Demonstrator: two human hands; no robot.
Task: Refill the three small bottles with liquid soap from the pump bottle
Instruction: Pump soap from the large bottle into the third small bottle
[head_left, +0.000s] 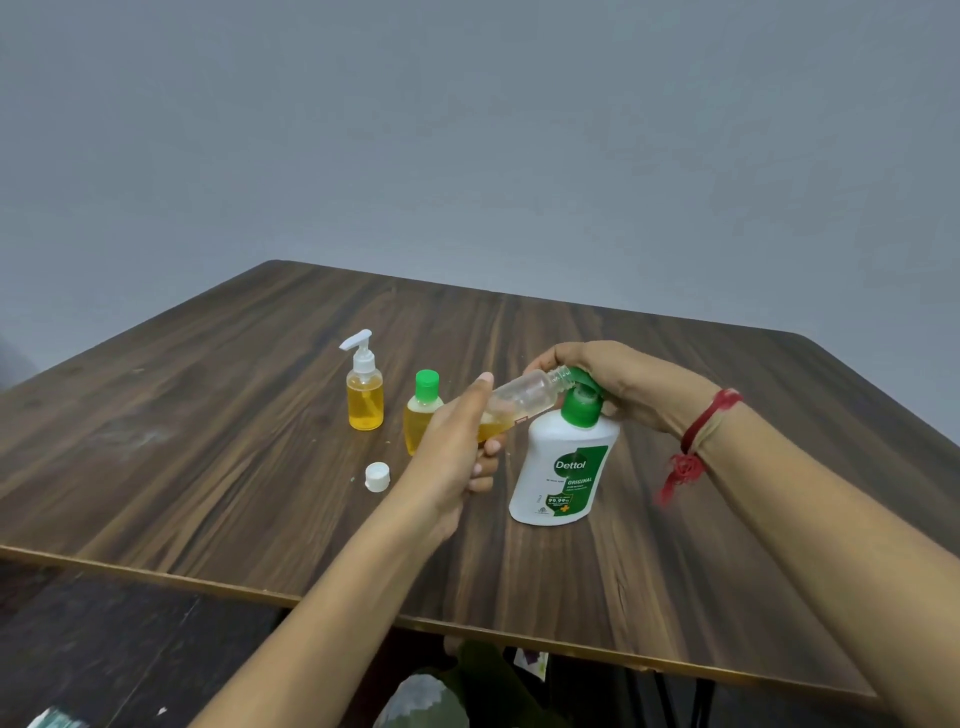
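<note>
Amber soap fills the pump-topped bottle (365, 402) and green-capped bottle (418, 418), so I judge two done; left hand (457, 452) grips the near-empty third bottle (524, 395), mouth at the spout of the pump bottle (563, 473), right hand (618, 387) curled over its head.

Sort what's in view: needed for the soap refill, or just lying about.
For the job: Dettol pump bottle; right hand on its pump; clear bottle tilted at its spout, held by the left hand; small pump bottle; green-capped bottle; loose white cap.
Lying about: blurred clutter below the table edge.
</note>
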